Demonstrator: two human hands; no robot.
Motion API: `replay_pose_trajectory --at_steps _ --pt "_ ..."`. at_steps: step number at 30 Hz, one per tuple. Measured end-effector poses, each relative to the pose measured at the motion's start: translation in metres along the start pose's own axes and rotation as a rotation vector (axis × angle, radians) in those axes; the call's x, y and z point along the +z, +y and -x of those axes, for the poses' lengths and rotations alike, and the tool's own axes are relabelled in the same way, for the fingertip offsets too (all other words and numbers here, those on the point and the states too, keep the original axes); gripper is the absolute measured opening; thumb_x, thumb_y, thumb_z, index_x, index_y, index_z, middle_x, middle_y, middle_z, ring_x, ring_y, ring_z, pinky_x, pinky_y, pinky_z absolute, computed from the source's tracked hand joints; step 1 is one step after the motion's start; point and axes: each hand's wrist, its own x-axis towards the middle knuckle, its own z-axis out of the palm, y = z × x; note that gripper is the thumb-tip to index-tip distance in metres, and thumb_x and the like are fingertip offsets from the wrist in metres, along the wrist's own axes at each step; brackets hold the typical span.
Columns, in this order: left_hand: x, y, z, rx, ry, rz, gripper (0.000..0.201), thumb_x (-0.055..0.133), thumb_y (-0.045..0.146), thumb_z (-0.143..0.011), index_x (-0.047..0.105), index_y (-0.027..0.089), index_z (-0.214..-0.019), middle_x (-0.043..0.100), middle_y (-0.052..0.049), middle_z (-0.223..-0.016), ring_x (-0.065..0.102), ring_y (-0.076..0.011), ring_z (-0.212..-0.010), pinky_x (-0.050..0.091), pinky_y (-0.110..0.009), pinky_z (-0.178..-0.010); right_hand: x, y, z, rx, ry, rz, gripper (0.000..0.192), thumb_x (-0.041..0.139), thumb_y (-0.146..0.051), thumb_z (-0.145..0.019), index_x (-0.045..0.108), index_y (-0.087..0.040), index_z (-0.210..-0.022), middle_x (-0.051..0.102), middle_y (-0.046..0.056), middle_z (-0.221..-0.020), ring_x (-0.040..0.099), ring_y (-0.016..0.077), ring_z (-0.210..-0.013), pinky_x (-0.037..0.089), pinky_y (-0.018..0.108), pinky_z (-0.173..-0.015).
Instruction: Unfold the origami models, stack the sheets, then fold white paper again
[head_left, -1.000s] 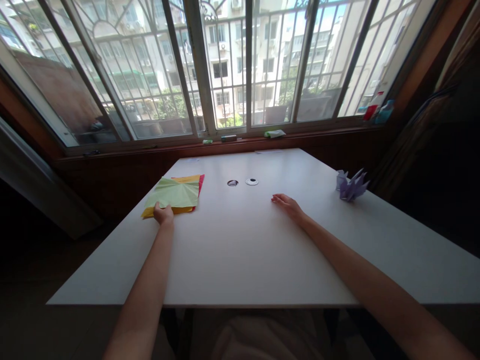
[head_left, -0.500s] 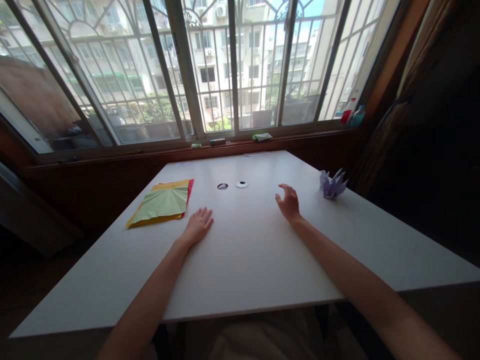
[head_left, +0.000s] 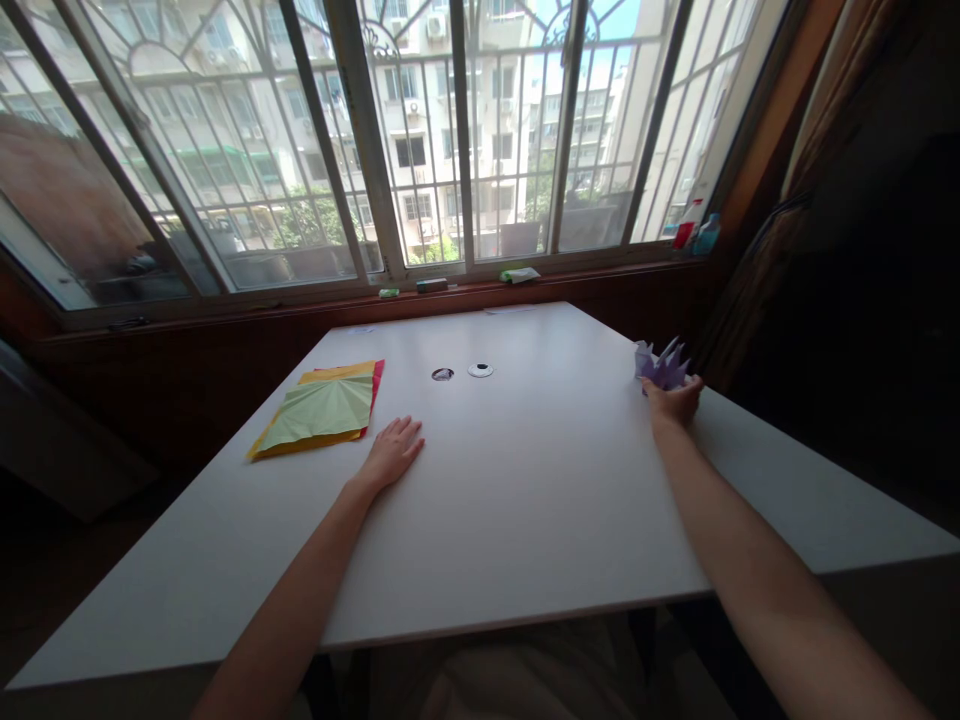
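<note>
Palm down, my left hand [head_left: 396,450] lies flat on the white table [head_left: 495,500], fingers outstretched and holding nothing. Just beyond it to the left is a stack of paper: a creased light green sheet [head_left: 326,412] on top, with yellow paper [head_left: 264,447] and red paper [head_left: 379,375] showing underneath. At the table's right edge my right hand [head_left: 675,402] grips a purple folded-paper origami piece [head_left: 663,366] with several points, thumb on its left and fingers on its right. The hand hides the lower part of that piece.
Two round black-and-white discs, a dark one [head_left: 443,374] and a whiter one [head_left: 481,370], are at the table's centre back. A green-and-white packet [head_left: 519,275] and a small box [head_left: 432,286] sit on the windowsill. Bottles [head_left: 706,234] stand at its right end.
My right hand has moved right from the open table to the purple origami piece and closed around it. My left hand stays flat in place.
</note>
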Motion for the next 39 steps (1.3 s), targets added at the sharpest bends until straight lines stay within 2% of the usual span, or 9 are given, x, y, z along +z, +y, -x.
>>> replay_pose_trajectory --at_steps 3,6,13,16,21,23,26,31,39 --pt "0.003 -0.003 -0.002 0.008 0.010 0.008 0.043 0.036 0.036 -0.087 0.046 0.017 -0.124 0.041 -0.012 -0.135 0.032 -0.0244 -0.128 0.025 -0.041 -0.104 0.005 0.000 0.001 0.185 0.088 0.016 0.051 0.061 -0.029 -0.067 0.042 -0.015 -0.112 0.054 0.020 -0.114 0.052 0.0340 -0.107 0.040 0.052 -0.089" --pt "0.007 -0.006 -0.003 0.016 0.023 0.015 0.042 0.036 0.037 -0.086 0.047 0.019 -0.123 0.042 -0.010 -0.135 0.033 -0.0231 -0.127 0.025 -0.040 -0.104 0.008 -0.003 0.003 0.203 0.088 -0.005 0.039 0.059 -0.027 -0.069 0.047 -0.016 -0.105 0.059 0.019 -0.108 0.058 0.0308 -0.098 0.047 0.045 -0.082" --pt "0.003 -0.005 -0.002 0.018 0.015 -0.003 0.043 0.036 0.035 -0.087 0.046 0.016 -0.124 0.041 -0.013 -0.135 0.033 -0.0249 -0.127 0.025 -0.041 -0.104 0.027 -0.026 0.026 0.149 -0.157 -0.074 0.038 0.053 -0.026 -0.073 0.043 -0.013 -0.107 0.056 0.021 -0.113 0.058 0.0269 -0.099 0.048 0.042 -0.081" --pt "0.001 -0.004 0.000 0.005 0.000 -0.003 0.043 0.036 0.034 -0.087 0.046 0.015 -0.124 0.040 -0.013 -0.136 0.032 -0.0261 -0.128 0.025 -0.041 -0.104 0.043 -0.043 0.052 0.071 -0.340 -0.149 0.035 0.059 -0.026 -0.069 0.050 -0.016 -0.101 0.063 0.014 -0.102 0.061 0.0234 -0.091 0.051 0.037 -0.076" --pt "0.004 -0.007 0.001 -0.011 0.054 0.057 0.040 0.042 0.031 -0.084 0.049 0.017 -0.120 0.042 -0.012 -0.134 0.034 -0.0262 -0.126 0.027 -0.043 -0.103 0.062 -0.072 0.106 -0.116 -0.789 -0.332 0.027 0.062 -0.023 -0.066 0.058 -0.019 -0.092 0.068 0.004 -0.090 0.064 0.0185 -0.082 0.052 0.033 -0.074" --pt "0.004 -0.005 0.000 -0.004 0.126 0.132 0.037 0.046 0.027 -0.082 0.051 0.017 -0.116 0.045 -0.012 -0.131 0.038 -0.0250 -0.123 0.029 -0.043 -0.103 0.062 -0.083 0.127 -0.230 -1.044 -0.467 0.030 0.060 -0.027 -0.069 0.056 -0.018 -0.097 0.066 0.006 -0.097 0.063 0.0202 -0.088 0.050 0.037 -0.080" --pt "0.000 0.008 0.001 0.062 0.228 0.315 0.027 0.047 0.022 -0.080 0.057 0.017 -0.105 0.053 -0.010 -0.121 0.046 -0.0208 -0.115 0.034 -0.038 -0.101 0.055 -0.098 0.153 -0.332 -1.211 -0.511 0.047 0.063 -0.033 -0.068 0.050 -0.020 -0.112 0.060 0.008 -0.112 0.059 0.0231 -0.099 0.048 0.038 -0.085" --pt "0.000 0.046 0.004 0.038 0.262 0.626 0.023 0.048 0.027 -0.081 0.057 0.015 -0.099 0.061 -0.010 -0.101 0.058 -0.0191 -0.094 0.049 -0.034 -0.080 0.048 -0.109 0.172 -0.520 -1.250 -0.437 0.067 0.070 -0.034 -0.063 0.043 -0.021 -0.122 0.055 0.008 -0.119 0.052 0.0241 -0.109 0.040 0.038 -0.095" --pt "0.011 0.057 0.003 0.025 0.159 0.948 0.028 0.057 0.029 -0.075 0.057 0.014 -0.098 0.063 -0.010 -0.100 0.062 -0.0179 -0.085 0.049 -0.032 -0.078 0.061 -0.114 0.179 -0.443 -1.118 -0.273 0.037 0.066 -0.035 -0.066 0.058 -0.019 -0.099 0.064 0.006 -0.100 0.060 0.0211 -0.092 0.045 0.036 -0.083"
